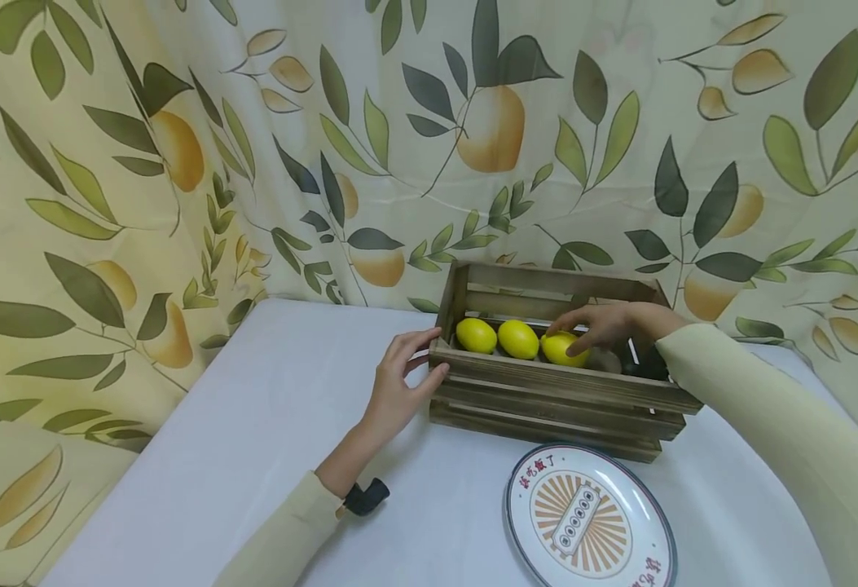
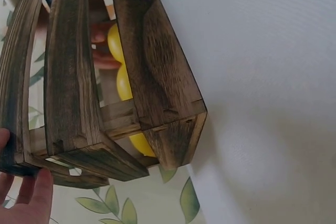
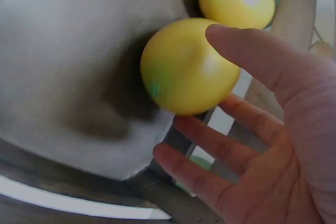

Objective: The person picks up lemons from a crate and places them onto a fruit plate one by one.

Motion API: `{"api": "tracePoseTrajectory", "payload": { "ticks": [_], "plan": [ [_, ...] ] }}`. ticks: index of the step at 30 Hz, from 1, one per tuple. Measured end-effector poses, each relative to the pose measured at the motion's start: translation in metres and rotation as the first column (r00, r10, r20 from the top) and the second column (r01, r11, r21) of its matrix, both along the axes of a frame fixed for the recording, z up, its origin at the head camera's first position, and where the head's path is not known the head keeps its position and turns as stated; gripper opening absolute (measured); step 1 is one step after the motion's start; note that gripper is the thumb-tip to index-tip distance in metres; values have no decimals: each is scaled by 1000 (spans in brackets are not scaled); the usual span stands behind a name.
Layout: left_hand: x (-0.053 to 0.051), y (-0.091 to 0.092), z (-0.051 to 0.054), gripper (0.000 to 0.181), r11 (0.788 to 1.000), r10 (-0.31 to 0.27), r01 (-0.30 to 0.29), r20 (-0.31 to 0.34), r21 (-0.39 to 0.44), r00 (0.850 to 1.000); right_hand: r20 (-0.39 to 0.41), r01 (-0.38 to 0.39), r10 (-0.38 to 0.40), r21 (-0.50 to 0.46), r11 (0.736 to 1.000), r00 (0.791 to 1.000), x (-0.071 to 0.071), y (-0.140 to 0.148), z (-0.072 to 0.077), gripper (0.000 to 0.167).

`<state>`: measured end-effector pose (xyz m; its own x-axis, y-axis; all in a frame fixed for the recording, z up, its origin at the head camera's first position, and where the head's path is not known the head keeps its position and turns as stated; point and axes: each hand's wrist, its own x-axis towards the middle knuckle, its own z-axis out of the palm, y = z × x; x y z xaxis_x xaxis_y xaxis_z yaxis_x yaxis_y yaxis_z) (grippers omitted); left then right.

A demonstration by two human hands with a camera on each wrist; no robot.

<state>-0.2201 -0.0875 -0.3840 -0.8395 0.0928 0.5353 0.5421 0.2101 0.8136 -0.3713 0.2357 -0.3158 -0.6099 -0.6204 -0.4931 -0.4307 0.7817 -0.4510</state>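
Near the back edge of the counter point(image 1: 289, 391), we hold one crate point(image 1: 546, 372), left hand point(image 1: 399, 379) fingers clamped on it; one lemon point(image 1: 560, 350) inside, right hand point(image 1: 602, 323) fingers pinching.

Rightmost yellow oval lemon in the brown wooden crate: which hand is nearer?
Right. The right hand touches that yellow lemon; the left hand, farther off, grips the left end of the brown wooden crate.

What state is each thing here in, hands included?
Left hand: gripping the crate at one end.
Right hand: thumb and fingers on the right lemon.
Crate: upright, open-topped.
Left lemon: whole, inside crate.
Middle lemon: whole, inside crate.
Right lemon: whole, inside crate.
Plate: face up, lying flat.
Curtain: hanging behind the crate.
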Motion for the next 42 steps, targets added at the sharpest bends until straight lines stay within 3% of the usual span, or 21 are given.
{"api": "tracePoseTrajectory", "payload": {
  "ticks": [6,14,26,35,42],
  "plan": [
    [2,1,-6,46,1000,-4,4,-4,-13,1000,136,79,-81,21,997,987,1,3,-11,57],
    [2,2,-7,47,1000,7,-8,-11,-16,1000,172,156,-152,-12,988,973,3,1,-15,63],
    [0,3,-6,46,999,18,-20,-34,-49,999,316,165,-162,18,986,935,3,0,-11,66],
    [-2,1,-6,46,997,25,-29,-51,-70,998,233,75,-88,65,995,969,0,-2,-7,60],
    [-3,0,-6,46,997,20,-23,-49,-72,999,227,73,-98,116,991,969,0,-3,-3,62]
  ]
}}
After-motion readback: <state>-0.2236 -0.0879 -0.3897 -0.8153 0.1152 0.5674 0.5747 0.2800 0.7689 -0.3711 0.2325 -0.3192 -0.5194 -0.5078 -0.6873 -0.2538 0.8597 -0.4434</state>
